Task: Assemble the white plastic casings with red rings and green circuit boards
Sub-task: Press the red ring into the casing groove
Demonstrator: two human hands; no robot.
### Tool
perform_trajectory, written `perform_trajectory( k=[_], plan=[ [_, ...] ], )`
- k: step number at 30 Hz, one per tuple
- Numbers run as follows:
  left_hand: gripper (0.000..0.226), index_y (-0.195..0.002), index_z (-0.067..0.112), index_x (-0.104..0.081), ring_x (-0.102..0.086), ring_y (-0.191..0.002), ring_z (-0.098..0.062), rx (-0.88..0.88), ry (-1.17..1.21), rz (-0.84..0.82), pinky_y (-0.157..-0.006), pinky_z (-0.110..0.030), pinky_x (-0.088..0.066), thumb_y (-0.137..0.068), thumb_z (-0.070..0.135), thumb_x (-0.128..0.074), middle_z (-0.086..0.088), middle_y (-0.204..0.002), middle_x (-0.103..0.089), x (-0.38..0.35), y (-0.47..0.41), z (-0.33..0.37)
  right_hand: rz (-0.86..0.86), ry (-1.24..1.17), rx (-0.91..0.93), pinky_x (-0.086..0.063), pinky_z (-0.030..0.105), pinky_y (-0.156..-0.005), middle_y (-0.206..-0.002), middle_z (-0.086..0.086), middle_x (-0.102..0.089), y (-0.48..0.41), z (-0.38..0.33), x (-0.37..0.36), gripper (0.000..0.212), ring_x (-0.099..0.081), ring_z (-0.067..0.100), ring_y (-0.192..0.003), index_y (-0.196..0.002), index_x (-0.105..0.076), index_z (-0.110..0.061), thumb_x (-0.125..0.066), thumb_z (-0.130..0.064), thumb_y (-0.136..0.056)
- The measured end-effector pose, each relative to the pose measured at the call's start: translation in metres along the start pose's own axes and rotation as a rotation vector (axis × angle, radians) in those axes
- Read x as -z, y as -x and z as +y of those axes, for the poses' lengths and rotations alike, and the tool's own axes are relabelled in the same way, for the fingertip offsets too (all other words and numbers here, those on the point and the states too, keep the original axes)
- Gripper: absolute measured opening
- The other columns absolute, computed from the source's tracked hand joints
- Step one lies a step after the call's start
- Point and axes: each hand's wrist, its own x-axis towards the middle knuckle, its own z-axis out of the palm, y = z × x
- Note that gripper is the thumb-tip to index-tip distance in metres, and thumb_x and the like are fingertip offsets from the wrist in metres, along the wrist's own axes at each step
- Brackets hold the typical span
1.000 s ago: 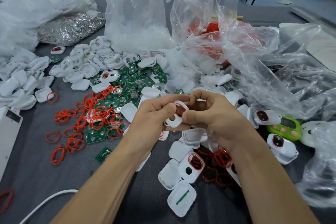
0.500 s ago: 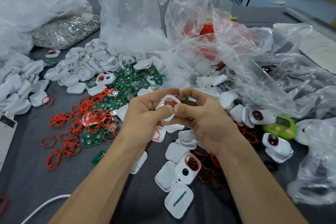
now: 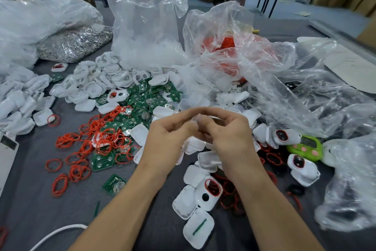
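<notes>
Grey bench (image 3: 40, 206) is lying crowded, with clear plastic bags (image 3: 284, 87) heaping up along the far and right sides.

Grip: my left hand (image 3: 168, 138) and right hand (image 3: 230, 136) are meeting fingertip to fingertip above the middle of the bench. Fingers of both are curling in tight, pinching one small white casing (image 3: 198, 118) between them. Blur is hiding how the piece is sitting, and I cannot tell whether a ring is on it.

Stock: red rings (image 3: 97, 140) are spreading to my left, overlapping the green circuit boards (image 3: 150, 96) just beyond. Loose casings (image 3: 97, 79) are piling up farther back on the left. A ringed casing (image 3: 209, 191) is lying between my forearms, touching plain white shells.

Room: bare cloth is showing near-left, under and beside my left forearm, with only a white cable (image 3: 59, 232) crossing it. On the right, bags are crowding close to my forearm, and a green gadget (image 3: 305, 147) is sitting just beside them. A white board (image 3: 6, 155) is bordering the left edge.
</notes>
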Motion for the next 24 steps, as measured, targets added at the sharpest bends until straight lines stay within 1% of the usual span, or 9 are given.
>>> perform_trajectory(
  k=[2, 4, 5, 8, 10, 12, 16, 20, 24],
  plan=[
    [0.028, -0.111, 0.027, -0.078, -0.069, -0.077, -0.016, 0.092, 0.033, 0.079, -0.071, -0.030, -0.053, -0.094, 0.006, -0.068, 0.001, -0.093, -0.080, 0.005, -0.004, -0.002, -0.085, -0.093, -0.065, -0.061, 0.026, -0.067, -0.082, 0.013, -0.079, -0.001, -0.002, 0.001, 0.029, -0.077, 0.022, -0.071, -0.083, -0.083, -0.017, -0.066, 0.005, -0.093],
    [0.025, -0.112, 0.026, -0.076, -0.059, -0.057, -0.012, 0.116, -0.043, 0.078, -0.050, -0.021, -0.046, -0.095, 0.009, -0.068, 0.001, -0.077, -0.074, 0.007, -0.007, -0.004, -0.142, -0.109, -0.055, -0.062, 0.029, -0.066, -0.085, 0.013, -0.080, -0.002, -0.003, 0.000, 0.035, -0.078, 0.024, -0.074, -0.081, -0.083, -0.016, -0.062, 0.010, -0.093],
    [0.022, -0.108, 0.023, -0.077, -0.061, -0.055, -0.012, 0.111, -0.055, 0.065, -0.047, -0.020, -0.047, -0.096, 0.008, -0.067, -0.002, -0.074, -0.073, 0.007, -0.007, -0.005, -0.126, -0.061, -0.021, -0.063, 0.032, -0.067, -0.083, 0.012, -0.080, -0.003, -0.002, 0.000, 0.034, -0.078, 0.025, -0.074, -0.080, -0.082, -0.016, -0.063, 0.009, -0.092],
    [0.022, -0.092, 0.019, -0.079, -0.076, -0.066, -0.021, 0.062, -0.087, 0.128, -0.050, -0.023, -0.056, -0.098, 0.003, -0.065, -0.007, -0.076, -0.078, 0.003, -0.005, -0.006, 0.083, 0.297, 0.170, -0.061, 0.023, -0.068, -0.074, -0.008, -0.078, -0.007, 0.003, 0.004, 0.022, -0.077, 0.010, -0.070, -0.078, -0.079, -0.025, -0.078, -0.004, -0.084],
    [0.026, -0.080, 0.019, -0.077, -0.071, -0.055, -0.022, 0.069, -0.112, 0.214, -0.039, -0.024, -0.048, -0.098, 0.005, -0.063, -0.010, -0.072, -0.076, 0.005, -0.006, -0.007, 0.200, 0.457, 0.244, -0.054, 0.011, -0.062, -0.070, -0.019, -0.075, -0.010, 0.002, 0.009, 0.020, -0.072, -0.002, -0.066, -0.077, -0.078, -0.031, -0.082, -0.012, -0.082],
    [0.025, -0.078, 0.015, -0.073, -0.059, -0.043, -0.020, 0.089, -0.068, 0.260, -0.035, -0.024, -0.040, -0.098, 0.008, -0.060, -0.011, -0.068, -0.073, 0.011, -0.008, -0.005, 0.210, 0.521, 0.234, -0.050, 0.007, -0.059, -0.069, -0.019, -0.074, -0.017, -0.002, 0.015, 0.018, -0.070, -0.005, -0.065, -0.079, -0.079, -0.030, -0.080, -0.013, -0.083],
    [0.021, -0.079, 0.001, -0.065, -0.039, -0.039, -0.013, 0.071, 0.036, 0.320, -0.039, -0.019, -0.032, -0.098, 0.007, -0.055, -0.006, -0.061, -0.059, 0.019, -0.011, 0.002, 0.050, 0.819, 0.144, -0.044, 0.000, -0.063, -0.079, -0.020, -0.075, -0.035, -0.018, 0.018, 0.014, -0.069, -0.006, -0.080, -0.091, -0.080, -0.031, -0.075, -0.019, -0.086],
    [0.030, -0.075, 0.010, -0.068, -0.038, -0.040, -0.012, 0.111, 0.141, 0.396, -0.037, -0.017, -0.034, -0.096, -0.002, -0.051, -0.001, -0.054, -0.055, 0.023, -0.015, 0.005, -0.226, 1.059, 0.010, -0.047, 0.021, -0.095, -0.127, -0.008, -0.070, -0.055, -0.033, 0.012, 0.038, -0.064, 0.010, -0.116, -0.127, -0.070, -0.031, -0.069, -0.017, -0.091],
    [0.029, -0.075, 0.011, -0.068, -0.042, -0.039, -0.015, 0.068, 0.013, 0.393, -0.042, -0.024, -0.035, -0.097, 0.002, -0.052, 0.000, -0.054, -0.057, 0.018, -0.012, -0.002, -0.316, 1.053, -0.003, -0.051, 0.018, -0.089, -0.121, -0.003, -0.074, -0.063, -0.036, 0.007, 0.039, -0.068, 0.008, -0.104, -0.125, -0.073, -0.025, -0.067, -0.006, -0.091]
  ],
)
